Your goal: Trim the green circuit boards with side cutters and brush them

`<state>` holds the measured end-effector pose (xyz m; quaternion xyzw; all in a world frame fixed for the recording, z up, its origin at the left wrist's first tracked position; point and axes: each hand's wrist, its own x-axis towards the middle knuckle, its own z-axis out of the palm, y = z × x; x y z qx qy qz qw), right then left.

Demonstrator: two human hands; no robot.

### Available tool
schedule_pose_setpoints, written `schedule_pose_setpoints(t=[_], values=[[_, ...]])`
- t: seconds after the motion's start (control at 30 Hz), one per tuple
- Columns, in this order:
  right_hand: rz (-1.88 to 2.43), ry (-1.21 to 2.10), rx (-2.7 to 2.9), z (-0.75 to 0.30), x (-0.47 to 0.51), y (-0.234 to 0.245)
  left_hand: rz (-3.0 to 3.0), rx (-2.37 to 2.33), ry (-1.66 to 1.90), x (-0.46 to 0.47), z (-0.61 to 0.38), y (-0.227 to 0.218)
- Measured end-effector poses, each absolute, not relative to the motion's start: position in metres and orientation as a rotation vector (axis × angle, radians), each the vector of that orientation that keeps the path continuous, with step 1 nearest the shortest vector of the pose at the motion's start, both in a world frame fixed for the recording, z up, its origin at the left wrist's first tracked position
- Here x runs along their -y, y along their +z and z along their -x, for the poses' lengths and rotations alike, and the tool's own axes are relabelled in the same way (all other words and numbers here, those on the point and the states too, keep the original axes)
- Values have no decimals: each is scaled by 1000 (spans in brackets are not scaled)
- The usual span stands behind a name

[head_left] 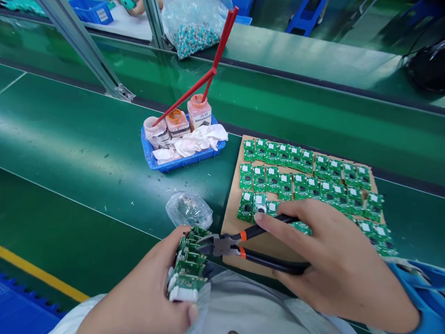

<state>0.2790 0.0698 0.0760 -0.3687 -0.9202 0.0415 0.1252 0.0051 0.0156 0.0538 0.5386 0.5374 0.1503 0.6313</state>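
My left hand (149,283) is closed around a stack of small green circuit boards (189,262), with thin metal leads sticking up from them. In my right hand (333,250) is a pair of cutting pliers (222,244) with black handles and orange bands. Its handles are spread apart, and the jaw tips reach the leads on the upper boards of the stack. Whether the blades touch a lead I cannot tell. Behind the pliers lies a cardboard sheet (231,208) bearing rows of similar green boards (285,185), partly hidden by my right hand.
A crumpled clear plastic bag (189,209) lies just beyond my left hand. Farther back, a blue tray (153,160) holds several bottles (200,111), white cloth (198,140) and red sticks (220,51). A metal post (83,46) rises at the left. Small clippings dot the green bench (104,134).
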Motion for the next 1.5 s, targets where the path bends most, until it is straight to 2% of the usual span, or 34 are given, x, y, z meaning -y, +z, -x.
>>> schedule_pose_setpoints(t=[0.2,0.4,1.03,1.33,1.5], values=[[1013,140,2687,-277,-65,81,-1267,-1222,296,-15,-9,62],[986,23,2729,-276,-65,85,-1274,-1239,296,-13,-9,59],[983,-184,2719,-264,-65,90,-1056,-1266,517,-11,-30,64],[1026,-94,2705,-265,-62,85,-929,-1339,502,-13,-39,66],[1170,203,2674,-260,-67,73,-629,-1162,488,-14,-34,53]])
